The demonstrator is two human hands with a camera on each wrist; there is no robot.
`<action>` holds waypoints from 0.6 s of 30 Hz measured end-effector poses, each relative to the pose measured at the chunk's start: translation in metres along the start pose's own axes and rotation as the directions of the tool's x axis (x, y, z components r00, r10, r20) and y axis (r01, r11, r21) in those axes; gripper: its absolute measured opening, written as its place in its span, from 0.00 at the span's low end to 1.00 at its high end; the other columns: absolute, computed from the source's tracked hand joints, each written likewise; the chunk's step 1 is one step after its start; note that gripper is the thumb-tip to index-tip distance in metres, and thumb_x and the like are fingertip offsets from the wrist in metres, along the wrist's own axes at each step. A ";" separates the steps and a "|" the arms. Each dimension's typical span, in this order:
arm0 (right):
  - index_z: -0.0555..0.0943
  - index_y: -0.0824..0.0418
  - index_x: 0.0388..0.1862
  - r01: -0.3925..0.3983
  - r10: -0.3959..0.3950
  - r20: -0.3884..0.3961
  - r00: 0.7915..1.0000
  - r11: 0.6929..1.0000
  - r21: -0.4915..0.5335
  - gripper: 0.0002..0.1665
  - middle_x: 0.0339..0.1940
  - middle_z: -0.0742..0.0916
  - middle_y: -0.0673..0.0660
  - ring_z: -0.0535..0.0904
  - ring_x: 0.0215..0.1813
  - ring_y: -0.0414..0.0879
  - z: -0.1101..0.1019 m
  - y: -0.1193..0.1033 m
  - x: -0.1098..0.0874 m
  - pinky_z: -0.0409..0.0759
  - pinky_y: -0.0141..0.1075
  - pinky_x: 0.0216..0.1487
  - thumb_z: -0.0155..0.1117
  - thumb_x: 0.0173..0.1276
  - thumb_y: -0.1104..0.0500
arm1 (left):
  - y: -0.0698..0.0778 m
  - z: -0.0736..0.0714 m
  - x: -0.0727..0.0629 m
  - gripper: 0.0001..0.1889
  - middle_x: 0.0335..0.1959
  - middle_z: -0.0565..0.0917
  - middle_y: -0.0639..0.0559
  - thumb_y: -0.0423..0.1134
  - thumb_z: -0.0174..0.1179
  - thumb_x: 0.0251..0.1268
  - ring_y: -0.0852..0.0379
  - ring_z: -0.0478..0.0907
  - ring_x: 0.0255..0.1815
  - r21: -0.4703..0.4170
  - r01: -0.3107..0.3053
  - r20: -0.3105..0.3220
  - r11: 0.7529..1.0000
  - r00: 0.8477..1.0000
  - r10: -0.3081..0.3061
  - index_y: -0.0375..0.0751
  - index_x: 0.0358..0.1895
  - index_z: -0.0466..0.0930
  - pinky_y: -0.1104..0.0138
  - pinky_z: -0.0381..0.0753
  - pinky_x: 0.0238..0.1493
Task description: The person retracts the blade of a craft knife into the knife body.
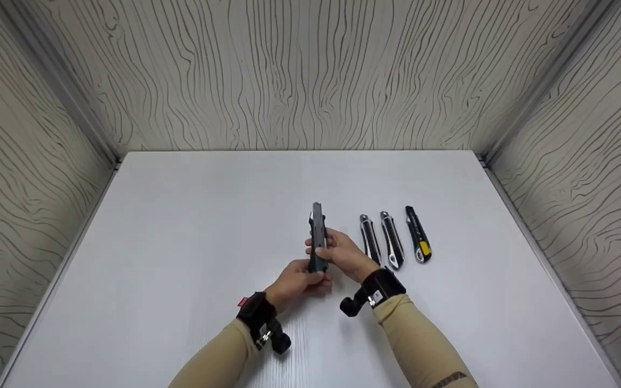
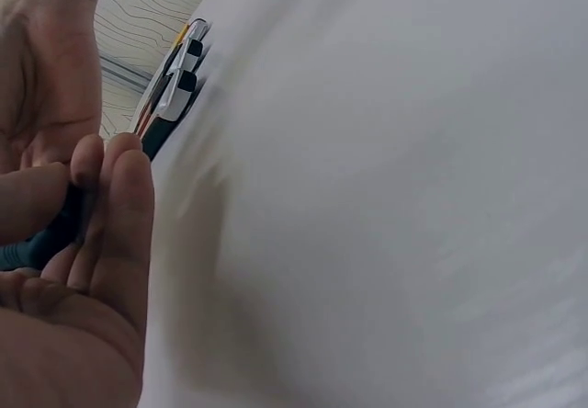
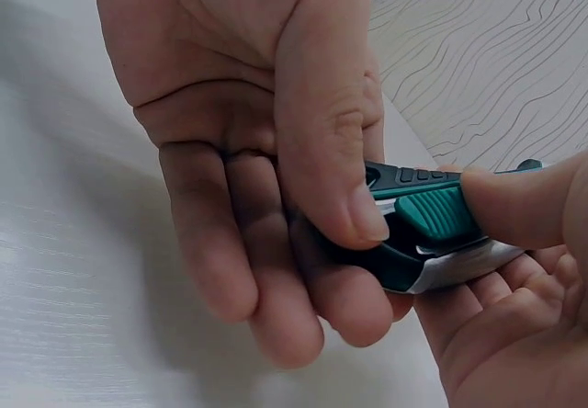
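Observation:
A utility knife (image 1: 317,226) with a grey metal body and dark teal parts is held upright over the table in the head view. My left hand (image 1: 294,283) pinches its lower end between thumb and fingers. Higher up, my right hand (image 1: 349,256) grips the same knife, thumb on the near face. The right wrist view shows a ribbed teal slider (image 3: 432,217) between the two thumbs. In the left wrist view the fingers hide most of the knife, leaving a teal end in sight. No bare blade can be made out.
Right of my hands, two black-and-silver snap-off cutters (image 1: 370,237) lie side by side, the nearer one partly behind my right wrist. Farther right lies a black cutter (image 1: 418,234) with a yellow part. Wood-patterned panels (image 1: 289,75) enclose the white table (image 1: 181,215) on three sides.

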State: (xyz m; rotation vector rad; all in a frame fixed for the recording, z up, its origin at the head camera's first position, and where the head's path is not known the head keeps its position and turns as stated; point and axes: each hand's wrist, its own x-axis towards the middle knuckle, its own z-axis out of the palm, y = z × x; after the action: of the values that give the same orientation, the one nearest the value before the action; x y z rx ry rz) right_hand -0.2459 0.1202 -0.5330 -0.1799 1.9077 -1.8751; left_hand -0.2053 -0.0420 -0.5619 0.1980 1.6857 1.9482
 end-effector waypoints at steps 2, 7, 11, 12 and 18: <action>0.61 0.72 0.70 0.007 -0.007 0.005 1.000 1.000 -0.004 0.31 0.64 0.78 0.68 0.81 0.58 0.49 0.000 0.000 0.000 0.78 0.39 0.62 0.52 0.69 0.71 | 0.000 0.000 0.000 0.16 0.40 0.86 0.43 0.27 0.51 0.68 0.51 0.86 0.45 -0.001 -0.002 -0.002 1.000 1.000 0.002 0.20 0.56 0.71 0.56 0.85 0.52; 0.61 0.71 0.71 0.015 -0.014 0.019 1.000 1.000 -0.023 0.33 0.64 0.78 0.67 0.80 0.59 0.50 -0.001 0.000 -0.001 0.76 0.41 0.64 0.54 0.67 0.70 | 0.000 0.001 -0.001 0.15 0.38 0.86 0.45 0.27 0.52 0.67 0.53 0.85 0.42 -0.007 -0.001 -0.019 1.000 1.000 0.001 0.21 0.54 0.73 0.57 0.85 0.52; 0.61 0.71 0.71 0.027 -0.026 0.027 0.999 0.999 -0.030 0.35 0.64 0.78 0.66 0.79 0.60 0.51 -0.002 0.000 -0.002 0.75 0.42 0.65 0.56 0.65 0.70 | 0.000 0.001 -0.001 0.14 0.36 0.86 0.46 0.27 0.53 0.67 0.54 0.85 0.41 -0.015 -0.005 -0.023 1.000 1.000 0.005 0.21 0.53 0.74 0.58 0.85 0.51; 0.61 0.71 0.71 0.031 -0.030 0.030 0.999 0.999 -0.030 0.35 0.64 0.78 0.66 0.79 0.61 0.52 -0.002 0.000 -0.002 0.75 0.42 0.66 0.56 0.65 0.70 | 0.001 0.001 -0.001 0.14 0.36 0.86 0.46 0.27 0.53 0.67 0.54 0.85 0.41 -0.018 -0.006 -0.020 1.000 1.000 0.005 0.21 0.53 0.74 0.58 0.85 0.51; 0.61 0.70 0.71 0.025 -0.024 0.029 0.999 0.999 -0.022 0.36 0.64 0.78 0.66 0.79 0.61 0.52 -0.001 -0.001 -0.003 0.73 0.45 0.68 0.55 0.63 0.71 | 0.000 0.000 -0.001 0.15 0.35 0.85 0.48 0.26 0.52 0.66 0.54 0.85 0.41 -0.041 0.003 -0.007 0.999 1.000 -0.003 0.20 0.53 0.74 0.58 0.85 0.51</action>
State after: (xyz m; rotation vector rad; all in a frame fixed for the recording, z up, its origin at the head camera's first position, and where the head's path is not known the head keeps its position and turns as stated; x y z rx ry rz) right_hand -0.2438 0.1217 -0.5319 -0.2370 1.9156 -1.8580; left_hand -0.2048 -0.0422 -0.5614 0.1732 1.6485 1.9814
